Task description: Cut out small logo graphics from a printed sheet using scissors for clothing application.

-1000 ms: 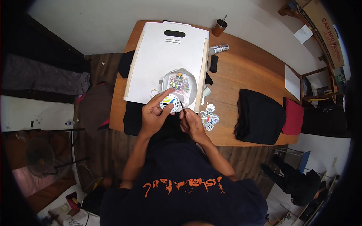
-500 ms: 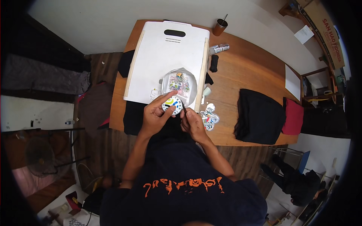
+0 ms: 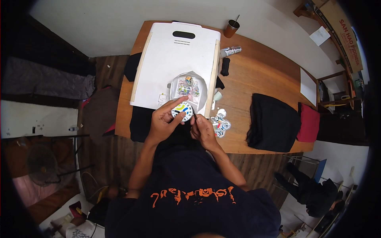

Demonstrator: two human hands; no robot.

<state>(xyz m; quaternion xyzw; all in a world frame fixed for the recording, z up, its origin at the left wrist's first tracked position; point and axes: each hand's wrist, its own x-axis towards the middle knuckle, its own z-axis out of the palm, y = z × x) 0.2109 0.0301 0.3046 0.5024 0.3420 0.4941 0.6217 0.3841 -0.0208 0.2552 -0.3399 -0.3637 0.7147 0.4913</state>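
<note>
Near the front edge of the white board [image 3: 174,59], my left hand [image 3: 162,122] grips a round white disc [image 3: 177,110] with yellow, blue and black print. My thumb presses on its face while a finger reaches along its far edge. My right hand [image 3: 205,130] is closed round a thin dark tool [image 3: 194,113], held against the disc's right edge; its kind is too small to make out. Just beyond lies a pale round tray or recess [image 3: 203,84] with colourful printed pieces [image 3: 188,87] in it. Several round printed cutouts [image 3: 221,125] lie right of my right hand.
On the wooden table [image 3: 238,87] stand a brown cup [image 3: 231,28] at the back and a clear bottle-like item [image 3: 231,51]. Folded black cloth [image 3: 273,122] and red cloth [image 3: 308,123] lie to the right. A small black item [image 3: 225,66] sits beside the board.
The disc has turned a little in my left hand and shifted slightly right. My right hand and its tool have barely moved.
</note>
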